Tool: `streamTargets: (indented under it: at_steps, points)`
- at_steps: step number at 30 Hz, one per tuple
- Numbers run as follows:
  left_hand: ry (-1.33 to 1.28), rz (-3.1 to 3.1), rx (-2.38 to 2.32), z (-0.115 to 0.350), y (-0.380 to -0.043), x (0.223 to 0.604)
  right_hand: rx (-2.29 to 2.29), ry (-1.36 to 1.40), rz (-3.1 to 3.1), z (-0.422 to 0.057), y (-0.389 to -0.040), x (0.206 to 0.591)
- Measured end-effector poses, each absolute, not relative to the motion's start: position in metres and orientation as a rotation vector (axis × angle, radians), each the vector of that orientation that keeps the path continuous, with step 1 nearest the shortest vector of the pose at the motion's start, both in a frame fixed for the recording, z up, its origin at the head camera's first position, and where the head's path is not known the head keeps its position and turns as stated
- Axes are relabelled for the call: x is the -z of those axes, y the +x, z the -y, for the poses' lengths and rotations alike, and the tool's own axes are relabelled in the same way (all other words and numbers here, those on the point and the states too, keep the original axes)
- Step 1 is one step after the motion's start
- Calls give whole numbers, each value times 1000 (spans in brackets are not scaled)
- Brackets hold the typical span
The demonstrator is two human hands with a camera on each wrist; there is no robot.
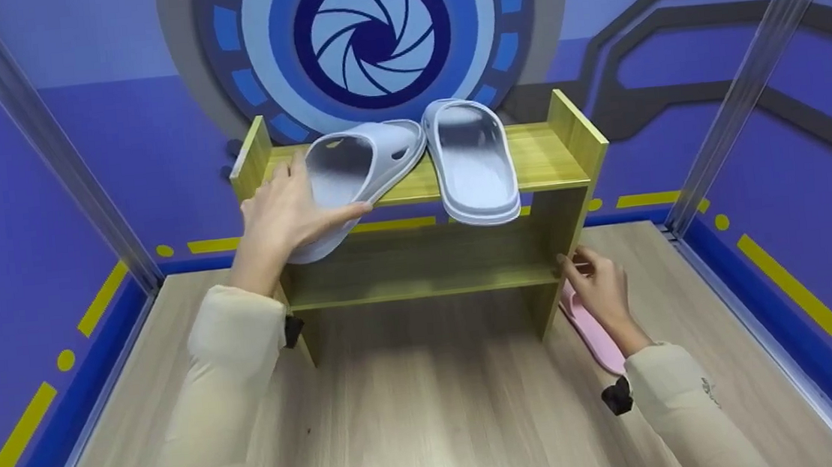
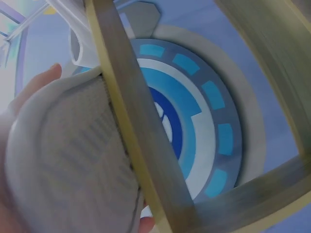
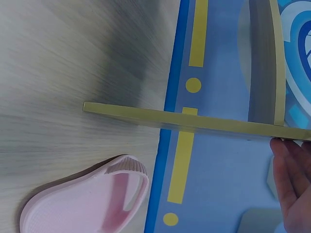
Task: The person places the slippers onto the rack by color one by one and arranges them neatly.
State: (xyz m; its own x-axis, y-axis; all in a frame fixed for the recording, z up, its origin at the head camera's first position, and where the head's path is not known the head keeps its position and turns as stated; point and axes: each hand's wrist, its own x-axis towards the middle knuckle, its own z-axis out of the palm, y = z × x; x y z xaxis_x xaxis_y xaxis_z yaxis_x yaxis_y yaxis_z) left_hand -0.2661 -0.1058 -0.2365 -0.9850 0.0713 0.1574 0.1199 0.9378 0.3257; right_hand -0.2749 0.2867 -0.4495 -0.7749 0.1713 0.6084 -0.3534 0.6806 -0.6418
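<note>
My left hand [image 1: 280, 211] grips a light grey slipper [image 1: 388, 153] by its heel end, fingers on one side and thumb on the other. The slipper lies slantwise on the left of a wooden rack's top shelf [image 1: 540, 149], heel jutting past the front edge. In the left wrist view, its textured sole [image 2: 82, 155] faces the camera. The matching slipper [image 1: 473, 176] stands beside it, its heel also overhanging. My right hand [image 1: 603, 285] touches the rack's right side panel [image 3: 146, 115]; in the right wrist view its fingertips meet the outer face. Its thumb is hard to make out there.
On the floor right of the rack lies a pink slipper [image 1: 594, 334], partly behind my right hand. A lower shelf [image 1: 419, 263] spans the rack. Side panels rise above the top shelf at both ends. Blue patterned walls and metal posts [image 1: 749, 84] enclose the wood-look floor [image 1: 433, 427].
</note>
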Motion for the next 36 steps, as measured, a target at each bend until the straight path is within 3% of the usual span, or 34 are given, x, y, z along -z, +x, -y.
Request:
streamTargets:
  at_steps: [22, 36]
  points:
    - [-566, 2701, 1026, 147, -220, 265, -1052, 136, 2245, -287, -273, 447]
    - [-545, 2572, 1153, 120, -227, 287, -1019, 114, 2251, -287, -274, 451]
